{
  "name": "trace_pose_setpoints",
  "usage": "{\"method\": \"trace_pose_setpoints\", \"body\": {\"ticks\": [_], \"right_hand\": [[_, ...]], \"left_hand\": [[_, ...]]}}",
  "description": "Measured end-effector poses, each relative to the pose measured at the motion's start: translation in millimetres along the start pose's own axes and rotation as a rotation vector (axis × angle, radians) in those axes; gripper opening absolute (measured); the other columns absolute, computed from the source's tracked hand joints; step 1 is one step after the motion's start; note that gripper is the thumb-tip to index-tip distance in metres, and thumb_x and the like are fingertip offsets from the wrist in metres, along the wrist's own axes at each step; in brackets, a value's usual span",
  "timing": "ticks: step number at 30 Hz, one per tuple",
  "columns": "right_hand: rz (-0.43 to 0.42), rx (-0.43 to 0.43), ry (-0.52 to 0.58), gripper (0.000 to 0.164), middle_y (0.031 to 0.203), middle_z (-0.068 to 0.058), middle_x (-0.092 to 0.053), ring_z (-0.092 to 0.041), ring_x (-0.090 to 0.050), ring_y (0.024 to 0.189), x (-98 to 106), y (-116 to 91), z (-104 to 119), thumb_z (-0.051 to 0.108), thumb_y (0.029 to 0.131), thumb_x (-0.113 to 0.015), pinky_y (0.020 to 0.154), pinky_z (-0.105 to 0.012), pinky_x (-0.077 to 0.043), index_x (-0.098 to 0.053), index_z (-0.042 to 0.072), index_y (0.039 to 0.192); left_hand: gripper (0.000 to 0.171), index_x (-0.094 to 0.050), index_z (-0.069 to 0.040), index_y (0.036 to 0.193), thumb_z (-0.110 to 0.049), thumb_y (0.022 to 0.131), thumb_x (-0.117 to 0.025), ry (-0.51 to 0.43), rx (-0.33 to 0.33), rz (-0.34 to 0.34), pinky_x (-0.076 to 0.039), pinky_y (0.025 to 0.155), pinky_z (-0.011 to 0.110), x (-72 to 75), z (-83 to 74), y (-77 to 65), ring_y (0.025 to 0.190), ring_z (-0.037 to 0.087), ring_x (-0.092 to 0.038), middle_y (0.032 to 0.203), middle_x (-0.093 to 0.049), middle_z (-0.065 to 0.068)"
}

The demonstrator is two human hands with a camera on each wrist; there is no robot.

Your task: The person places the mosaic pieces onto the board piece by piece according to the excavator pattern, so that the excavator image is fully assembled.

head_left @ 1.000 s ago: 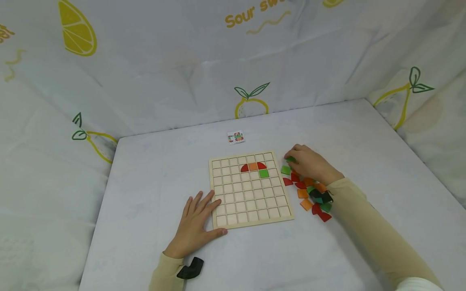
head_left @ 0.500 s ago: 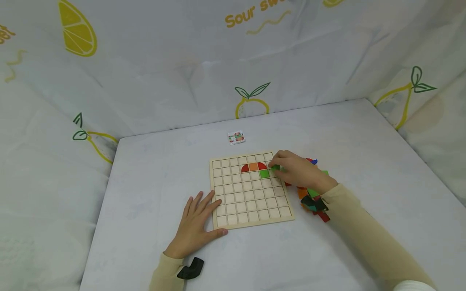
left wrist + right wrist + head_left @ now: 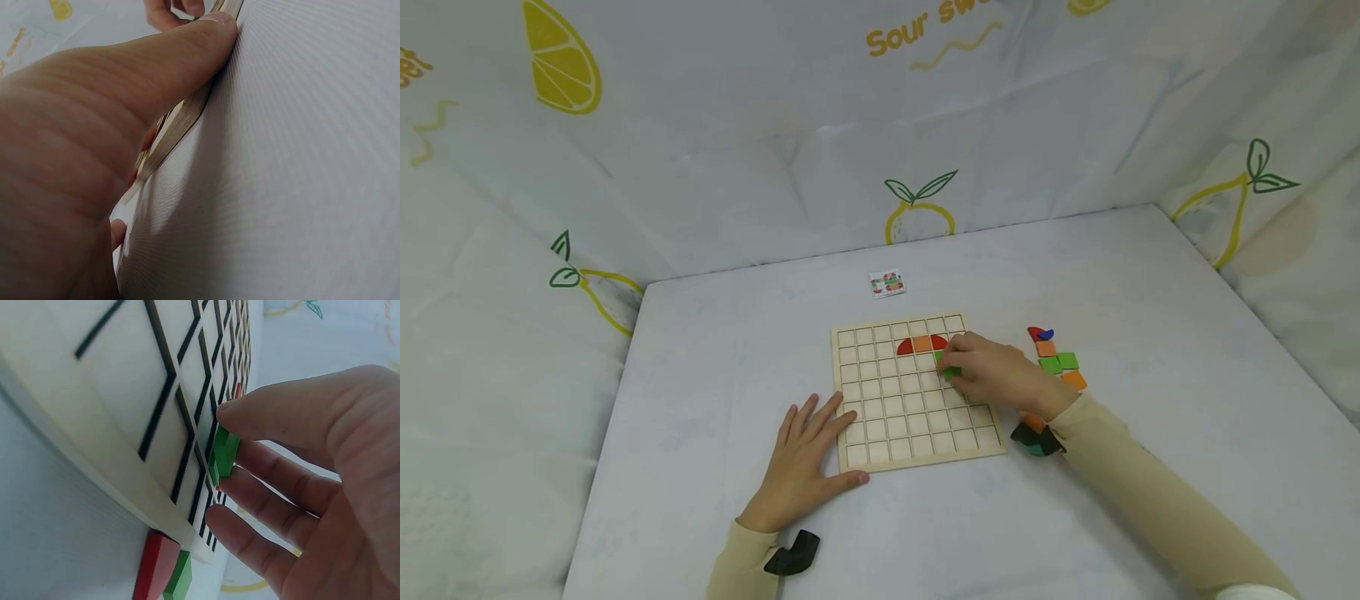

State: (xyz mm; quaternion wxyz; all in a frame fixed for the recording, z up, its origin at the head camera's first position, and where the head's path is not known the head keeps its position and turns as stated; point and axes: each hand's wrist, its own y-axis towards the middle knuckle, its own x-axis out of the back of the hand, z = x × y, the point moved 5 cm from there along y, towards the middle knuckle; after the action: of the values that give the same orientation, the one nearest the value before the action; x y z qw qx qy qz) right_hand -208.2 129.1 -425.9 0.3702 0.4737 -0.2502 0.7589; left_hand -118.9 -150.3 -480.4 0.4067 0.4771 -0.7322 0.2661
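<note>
A pale wooden grid board [image 3: 891, 406] lies on the white-covered table in the head view. My left hand [image 3: 797, 475] rests at its near left corner, fingers spread, fingertips on the frame and thumb along the front edge. My right hand [image 3: 1000, 377] is over the board's right half, pinching a green tile [image 3: 228, 453] between thumb and fingers, close above the cells. In the third row sits another green square [image 3: 938, 356], partly covered by the fingers. Above it, two red quarter-round pieces [image 3: 905, 347] flank an orange square [image 3: 922, 343].
Right of the board lie loose pieces: green squares [image 3: 1067, 361], orange squares [image 3: 1074, 380], a red piece [image 3: 1036, 332] and a small blue piece [image 3: 1046, 334]. My right hand and sleeve hide others. A small pattern card [image 3: 887, 283] lies behind the board. Printed cloth hangs behind the table.
My right hand has moved left from the loose pieces onto the board, bringing a green tile to just below the green square. My left hand has stayed in place.
</note>
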Motion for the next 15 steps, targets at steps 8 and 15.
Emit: {"method": "trace_pose_setpoints", "body": {"ticks": [8, 15], "right_hand": [[-0.011, 0.061, -0.014, 0.020, 0.115, 0.000, -0.066, -0.018, -0.059, 0.111, -4.1, -0.4, 4.2, 0.008, 0.091, -0.072, 0.091, -0.034, -0.059, -0.075, 0.011, 0.111], [-0.016, 0.058, 0.000, 0.020, 0.114, 0.001, -0.067, -0.017, -0.060, 0.108, -3.7, -0.8, 6.3, 0.009, 0.091, -0.072, 0.090, -0.035, -0.058, -0.075, 0.012, 0.111]], "left_hand": [[0.086, -0.046, -0.024, 0.153, -0.063, 0.081, -0.074, 0.014, 0.000, 0.001, 0.000, 0.130, 0.051, -2.1, 1.9, 0.7, 0.159, 0.030, -0.011, 0.170, -0.023, -0.006], [0.086, -0.046, -0.024, 0.153, -0.064, 0.081, -0.074, 0.015, 0.000, 0.002, 0.000, 0.130, 0.051, -2.2, 1.9, 0.6, 0.159, 0.031, -0.011, 0.170, -0.023, -0.005]]}}
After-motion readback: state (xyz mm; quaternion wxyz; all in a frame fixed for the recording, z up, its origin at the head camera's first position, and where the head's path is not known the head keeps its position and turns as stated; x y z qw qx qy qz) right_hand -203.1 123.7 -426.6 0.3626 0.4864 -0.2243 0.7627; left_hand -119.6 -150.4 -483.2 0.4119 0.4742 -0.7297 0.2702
